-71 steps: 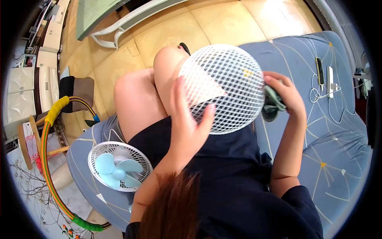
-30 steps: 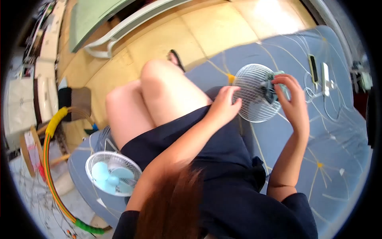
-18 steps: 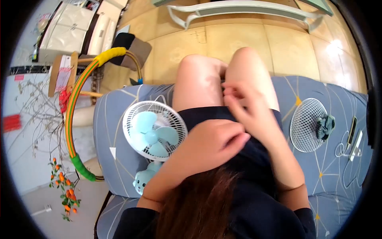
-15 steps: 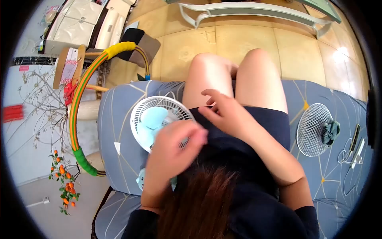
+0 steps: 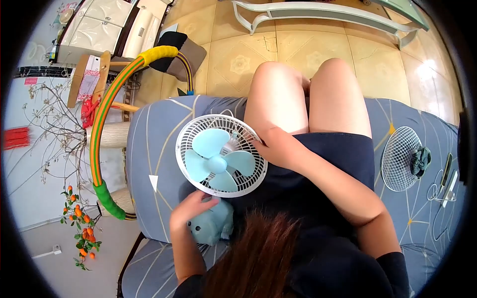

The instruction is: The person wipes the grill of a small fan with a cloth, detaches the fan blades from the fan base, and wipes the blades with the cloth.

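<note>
A small fan with light blue blades and an open white cage lies tilted on the blue sofa cover, its blades facing up. My left hand closes round its neck, just above the light blue animal-shaped base. At the right side of the cage, my right hand grips the rim; some fingertips are hidden. The round white mesh cover rests on the sofa to the right, with a dark green cloth against it.
A phone and a white power strip with cables lie at the far right of the sofa. A striped hoop stands at the left, near a potted plant with orange fruit. Beyond the knees is a table.
The mesh cover and cloth went from my hands onto the sofa at the right. The view turned left, and both hands came to the fan and took hold of it.
</note>
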Demonstrator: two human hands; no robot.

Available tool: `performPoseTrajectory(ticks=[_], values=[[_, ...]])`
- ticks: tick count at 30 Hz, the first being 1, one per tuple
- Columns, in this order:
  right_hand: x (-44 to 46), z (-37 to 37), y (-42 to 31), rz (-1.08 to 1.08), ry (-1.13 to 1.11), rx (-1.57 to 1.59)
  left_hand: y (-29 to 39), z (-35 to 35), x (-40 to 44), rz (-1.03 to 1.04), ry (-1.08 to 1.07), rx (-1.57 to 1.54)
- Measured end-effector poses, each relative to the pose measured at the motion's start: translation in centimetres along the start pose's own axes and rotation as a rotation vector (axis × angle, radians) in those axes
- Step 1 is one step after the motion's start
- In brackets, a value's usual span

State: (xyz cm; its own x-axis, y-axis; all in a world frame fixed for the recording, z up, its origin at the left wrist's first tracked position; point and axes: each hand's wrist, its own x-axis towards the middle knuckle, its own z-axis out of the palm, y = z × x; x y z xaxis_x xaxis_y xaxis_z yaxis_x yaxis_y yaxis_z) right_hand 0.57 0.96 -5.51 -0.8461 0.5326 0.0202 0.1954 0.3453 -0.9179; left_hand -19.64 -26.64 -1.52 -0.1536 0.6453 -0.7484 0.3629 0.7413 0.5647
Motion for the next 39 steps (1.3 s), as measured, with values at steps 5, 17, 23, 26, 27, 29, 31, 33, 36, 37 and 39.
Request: performPoseTrajectory(ticks=[5, 17, 23, 26, 27, 29, 31, 33, 36, 37, 39], values=[[-1.5, -0.1, -0.6, 0.022, 0.005, 0.078, 0.6, 0.9, 2.3, 0.071, -0.103, 0.11], [-5.1, -6.8, -3.3, 0.1, 0.137, 0.377, 9.5, -1.2, -1.1, 0.119, -0.109, 0.101], [-9.3, -12.6, -2.6, 0.343, 0.345, 0.61, 17.1, -0.7, 2.0, 0.241, -0.246, 0.191], [-11.9, -14.7, -1.1, 0.34, 0.492, 0.581, 20.6, 0.8, 4.7, 0.324, -0.309, 0.176], [-12.5, -15.4, -1.0, 0.365, 0.525, 0.585, 21.2, 1.0, 5.9, 0.294, -0.344, 0.205], [-13.2, -16.5, -0.4, 0.389, 0.584, 0.517, 21.5, 1.9, 8.4, 0.324, -0.348, 0.272], [-13.5, -17.4, 0.7, 0.441, 0.61, 0.457, 22.9, 2.7, 9.7, 0.279, -0.344, 0.289], [-13.3, -18.0, 2.1, 0.489, 0.615, 0.418, 24.3, 3.2, 10.4, 0.211, -0.342, 0.317], [-12.2, -18.5, 3.4, 0.44, 0.601, 0.411, 24.3, 3.1, 10.9, 0.178, -0.318, 0.324], [-11.7, -18.4, 4.2, 0.424, 0.619, 0.418, 23.6, 3.2, 11.2, 0.213, -0.298, 0.304], [-10.7, -18.4, 5.2, 0.41, 0.577, 0.414, 23.3, 3.1, 11.4, 0.168, -0.303, 0.264]])
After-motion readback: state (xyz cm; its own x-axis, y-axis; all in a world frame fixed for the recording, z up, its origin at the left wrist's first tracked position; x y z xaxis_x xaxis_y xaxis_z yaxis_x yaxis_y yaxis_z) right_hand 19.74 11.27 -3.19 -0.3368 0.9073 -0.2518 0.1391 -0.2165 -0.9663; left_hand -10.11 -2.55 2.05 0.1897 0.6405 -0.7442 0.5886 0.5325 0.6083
